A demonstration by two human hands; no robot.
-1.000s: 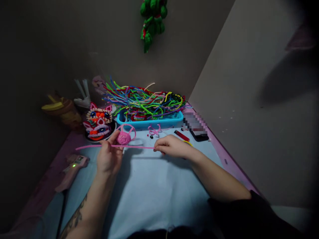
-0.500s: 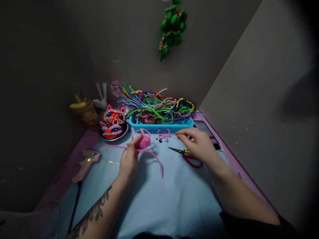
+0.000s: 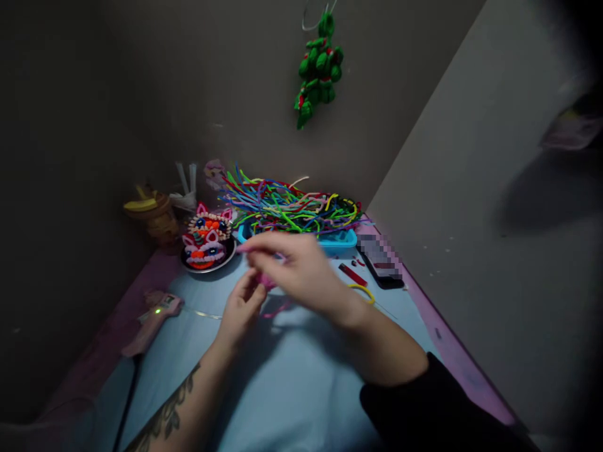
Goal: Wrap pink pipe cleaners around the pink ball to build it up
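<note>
My left hand (image 3: 239, 309) is closed in a pinch on a small pink woven piece (image 3: 266, 282), most of which is hidden behind my right hand. My right hand (image 3: 296, 269) reaches across in front of it, slightly smeared, its fingers pinching the end of a pink pipe cleaner (image 3: 244, 247). A loop of that pink pipe cleaner (image 3: 277, 309) shows below the hands, over the light blue cloth (image 3: 282, 376).
A blue tray (image 3: 346, 239) piled with coloured pipe cleaners stands at the back. A colourful pipe-cleaner lion head (image 3: 206, 240) sits on a dark plate. A pink glue gun (image 3: 153, 314) lies left; a phone (image 3: 382, 263), red-handled scissors (image 3: 352, 275) right. A green ornament (image 3: 318, 63) hangs on the wall.
My right hand has left the scissors and swung left over the pink piece, taking hold of the pipe cleaner's end. The left hand has stayed on the pink piece.
</note>
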